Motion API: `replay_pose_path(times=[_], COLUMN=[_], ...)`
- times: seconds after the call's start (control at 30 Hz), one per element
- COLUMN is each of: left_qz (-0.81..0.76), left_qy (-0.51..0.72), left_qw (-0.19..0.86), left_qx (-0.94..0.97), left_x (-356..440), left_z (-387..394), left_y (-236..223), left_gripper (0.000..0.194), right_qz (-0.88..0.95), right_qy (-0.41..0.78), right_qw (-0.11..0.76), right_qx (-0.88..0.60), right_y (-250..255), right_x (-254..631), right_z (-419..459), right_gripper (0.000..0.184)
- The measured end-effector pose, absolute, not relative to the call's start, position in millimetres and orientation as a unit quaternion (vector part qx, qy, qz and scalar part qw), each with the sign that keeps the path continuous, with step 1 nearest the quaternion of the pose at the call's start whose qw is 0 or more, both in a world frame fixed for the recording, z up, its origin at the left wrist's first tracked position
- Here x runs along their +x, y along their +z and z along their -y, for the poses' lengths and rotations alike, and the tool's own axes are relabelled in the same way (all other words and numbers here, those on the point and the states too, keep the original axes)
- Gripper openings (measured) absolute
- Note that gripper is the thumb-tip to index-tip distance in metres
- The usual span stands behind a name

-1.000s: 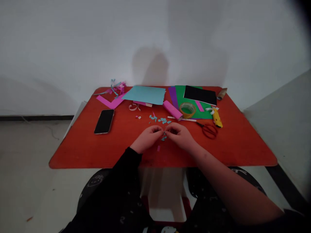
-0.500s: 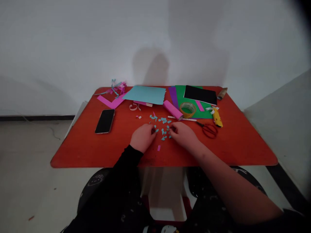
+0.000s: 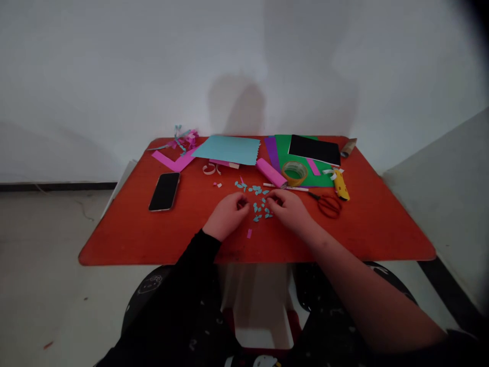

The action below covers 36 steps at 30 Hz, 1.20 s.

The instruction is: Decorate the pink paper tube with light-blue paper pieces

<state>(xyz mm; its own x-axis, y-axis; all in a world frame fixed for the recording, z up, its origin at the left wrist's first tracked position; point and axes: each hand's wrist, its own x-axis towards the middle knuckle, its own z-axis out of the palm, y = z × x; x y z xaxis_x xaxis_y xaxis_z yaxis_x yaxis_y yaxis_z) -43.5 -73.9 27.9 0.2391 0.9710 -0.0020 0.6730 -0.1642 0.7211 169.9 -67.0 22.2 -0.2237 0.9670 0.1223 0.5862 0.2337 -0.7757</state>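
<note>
Far to the left of the left hand (image 3: 228,216), a black phone (image 3: 164,191) lies flat on the red surface (image 3: 114,239). Past the left hand and farther away are a bent pink paper strip (image 3: 171,161) and a messy pile of pink and blue paper scraps (image 3: 186,138). A big blue paper sheet (image 3: 227,150) lies just ahead of the left hand, well away from it, and a curly white paper strip (image 3: 209,168) sits near the sheet's front edge.

The left hand is curled up, with its fingers pointing toward the right hand. The right hand (image 3: 288,211) is curled too, and the two hands are apart. Small blue paper bits (image 3: 260,206) lie in a loose bunch between them and just ahead of them. The hands are very close to the bits, but nobody could tell if the fingers pinch one. A small pink paper piece (image 3: 249,233) lies nearer the person, between the hands.

Ahead of the right hand are a pink paper roll (image 3: 271,172), purple paper (image 3: 272,152), green paper (image 3: 296,150), black paper (image 3: 314,150) and a roll of tape (image 3: 294,173). To the right of the right hand are red scissors (image 3: 329,206) and a yellow box cutter (image 3: 341,186).
</note>
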Motion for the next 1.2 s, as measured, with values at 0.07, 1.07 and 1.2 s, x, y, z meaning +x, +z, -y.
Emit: replay_pose_path(times=[0.07,1.07,1.2], left_qz=[-0.547,-0.516,-0.528], left_qy=[0.29,0.325,0.328], left_qw=[0.375,0.402,0.376], left_qx=[0.69,0.683,0.687], left_x=[-41.8,-17.5,-17.1], left_z=[74.3,79.9,80.3], left_y=[30.6,37.0,36.7], left_gripper=[0.006,0.006,0.004], right_qz=[0.706,0.597,0.63], right_qy=[0.322,0.531,0.48], right_qw=[0.331,0.344,0.346], right_qx=[-0.537,-0.493,-0.502], right_y=[23.2,14.0,20.3], right_x=[169.1,159.3,157.0], right_z=[66.8,64.9,69.9], right_gripper=[0.018,0.026,0.02])
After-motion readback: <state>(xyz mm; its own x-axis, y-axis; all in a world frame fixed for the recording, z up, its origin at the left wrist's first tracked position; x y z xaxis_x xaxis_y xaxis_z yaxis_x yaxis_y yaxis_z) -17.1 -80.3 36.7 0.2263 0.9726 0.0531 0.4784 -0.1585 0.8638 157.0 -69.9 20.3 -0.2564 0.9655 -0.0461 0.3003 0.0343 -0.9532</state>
